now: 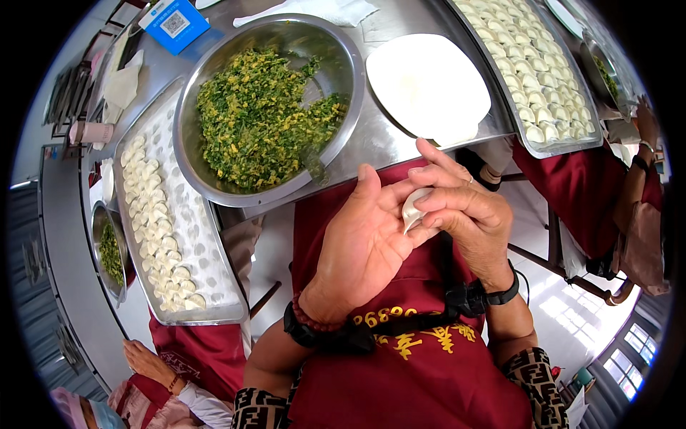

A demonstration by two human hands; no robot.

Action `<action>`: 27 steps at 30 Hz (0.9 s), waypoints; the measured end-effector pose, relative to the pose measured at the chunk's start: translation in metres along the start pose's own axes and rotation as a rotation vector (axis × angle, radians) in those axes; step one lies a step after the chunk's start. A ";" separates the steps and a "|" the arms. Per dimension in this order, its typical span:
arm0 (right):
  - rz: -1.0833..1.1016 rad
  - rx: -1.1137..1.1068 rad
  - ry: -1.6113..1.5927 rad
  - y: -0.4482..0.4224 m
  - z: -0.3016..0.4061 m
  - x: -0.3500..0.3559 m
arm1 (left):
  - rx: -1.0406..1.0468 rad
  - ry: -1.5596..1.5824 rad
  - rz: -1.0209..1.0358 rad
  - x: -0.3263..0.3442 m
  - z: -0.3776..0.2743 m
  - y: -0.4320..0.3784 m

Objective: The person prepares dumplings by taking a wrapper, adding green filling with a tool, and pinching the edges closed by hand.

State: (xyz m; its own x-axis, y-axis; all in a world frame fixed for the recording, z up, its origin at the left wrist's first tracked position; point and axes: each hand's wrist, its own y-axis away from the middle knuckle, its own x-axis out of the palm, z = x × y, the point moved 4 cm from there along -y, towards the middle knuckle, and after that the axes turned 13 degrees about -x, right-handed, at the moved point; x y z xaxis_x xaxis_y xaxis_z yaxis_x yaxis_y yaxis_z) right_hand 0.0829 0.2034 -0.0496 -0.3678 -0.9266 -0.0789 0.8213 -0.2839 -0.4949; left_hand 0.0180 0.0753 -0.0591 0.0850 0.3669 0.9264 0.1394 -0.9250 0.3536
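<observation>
My left hand (364,249) is turned palm up in front of my red apron, its fingers extended beneath a folded dumpling (414,209). The thumb and fingers of my right hand (466,220) pinch the dumpling's edge, so both hands touch it. Beyond them, a large steel bowl (349,134) holds chopped green and yellow filling (257,120), with a partly hidden, see-through utensil (315,166) at its near rim. To the bowl's right, a white squarish plate (429,88) rests by the table edge; glare hides whatever lies on it.
At the left, a lined metal tray (228,300) bears rows of dumplings; another full tray (595,142) stands at the right. A blue stand with a printed code (174,24) is at the back. Co-workers' hands (147,364) (646,120) show at both sides.
</observation>
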 end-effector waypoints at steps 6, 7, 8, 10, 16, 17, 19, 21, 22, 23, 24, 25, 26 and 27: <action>0.003 0.034 0.073 0.001 0.003 0.000 | -0.002 -0.003 -0.056 0.003 0.004 -0.007; 0.019 0.053 0.078 0.000 0.003 0.000 | 0.017 -0.021 -0.044 0.000 0.003 -0.005; 0.019 0.041 0.090 -0.003 0.006 0.000 | 0.019 0.004 -0.020 -0.001 0.002 -0.006; 0.027 -0.011 0.063 -0.002 0.001 0.001 | 0.038 0.062 0.018 -0.009 0.000 -0.006; 0.009 -0.020 0.089 0.003 -0.007 -0.004 | 0.025 0.010 -0.041 -0.006 -0.001 -0.013; 0.023 -0.030 0.110 0.003 -0.008 -0.002 | 0.024 -0.005 -0.084 -0.008 -0.001 -0.013; 0.047 -0.050 0.145 0.001 -0.009 -0.001 | 0.029 -0.002 -0.069 -0.012 -0.003 -0.013; 0.071 -0.031 0.147 -0.005 -0.008 -0.002 | 0.037 -0.004 -0.071 -0.018 -0.007 -0.015; 0.084 -0.021 0.159 -0.007 -0.007 -0.003 | 0.043 -0.025 -0.093 -0.021 -0.008 -0.016; 0.097 -0.010 0.171 -0.009 -0.007 -0.004 | 0.049 -0.047 -0.108 -0.020 -0.010 -0.018; 0.113 -0.039 0.197 -0.010 -0.007 -0.006 | 0.047 -0.069 -0.128 -0.018 -0.011 -0.019; 0.129 -0.068 0.223 -0.011 -0.009 -0.008 | 0.044 -0.092 -0.147 -0.016 -0.012 -0.020; 0.145 -0.096 0.251 -0.012 -0.009 -0.010 | 0.037 -0.092 -0.168 -0.016 -0.012 -0.021; 0.152 -0.121 0.255 -0.013 -0.009 -0.011 | 0.034 -0.091 -0.189 -0.016 -0.013 -0.022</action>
State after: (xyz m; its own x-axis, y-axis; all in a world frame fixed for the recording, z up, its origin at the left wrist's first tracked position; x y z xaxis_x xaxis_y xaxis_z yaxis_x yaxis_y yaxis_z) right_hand 0.0721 0.2200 -0.0502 -0.3543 -0.8603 -0.3665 0.8232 -0.1010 -0.5587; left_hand 0.0009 0.0881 -0.0802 0.1423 0.5426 0.8278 0.1942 -0.8354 0.5142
